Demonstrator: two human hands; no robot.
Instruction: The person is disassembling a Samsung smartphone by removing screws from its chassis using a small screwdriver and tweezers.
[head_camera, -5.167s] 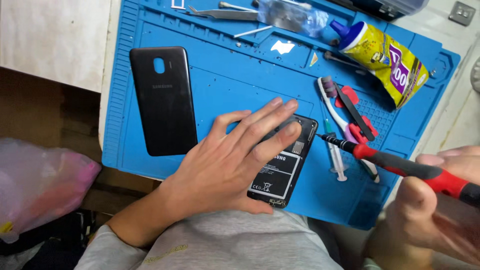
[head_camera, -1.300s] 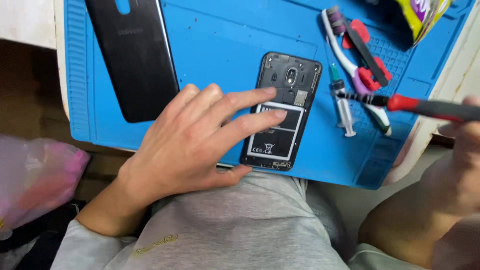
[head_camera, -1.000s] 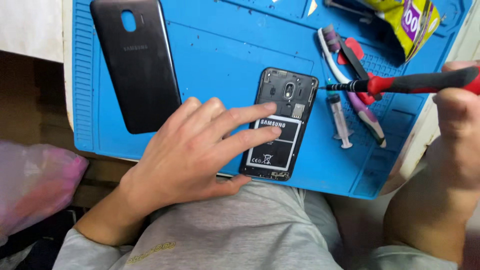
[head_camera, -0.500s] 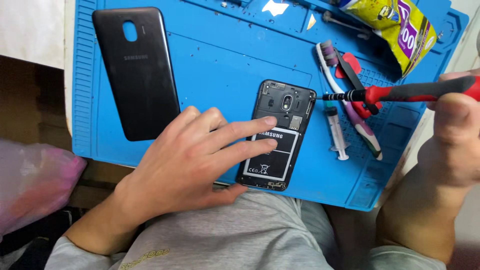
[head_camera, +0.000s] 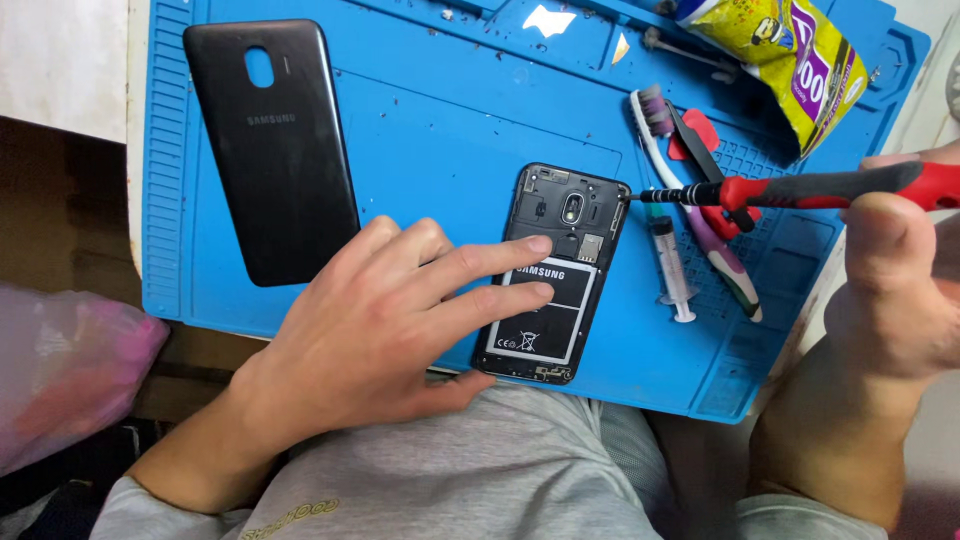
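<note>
Two hands on an opened phone: driver tip at the top-right corner

Left hand (head_camera: 400, 320) lies flat, fingers spread, not clenched. Index and middle fingertips (head_camera: 535, 245) press on the phone (head_camera: 553, 275), over its battery (head_camera: 540, 310); the thumb sits at the phone's bottom edge. The phone lies face down, rear cover off, near the front edge of the blue work mat (head_camera: 440, 130), just above the person's lap.

Right hand (head_camera: 900, 290) is closed around the handle of a red and black screwdriver (head_camera: 800, 188). The shaft runs nearly level from the right, and the tip meets the phone's top-right corner beside the camera module. Whether the bit is seated in a screw is too small to tell.

The removed black back cover (head_camera: 270, 150) lies well apart at the mat's left end. A syringe (head_camera: 668, 260) lies just right of the phone, then a toothbrush (head_camera: 695, 210) and a red pry tool (head_camera: 700, 135). A yellow packet (head_camera: 800, 50) sits at the upper right.

Judgement: the step in hand is work on the frame screws, starting at this corner. The next move calls for a squarely seated bit, steady downward pressure from the left hand, and a slow turn so the tip does not slip towards the camera.
</note>
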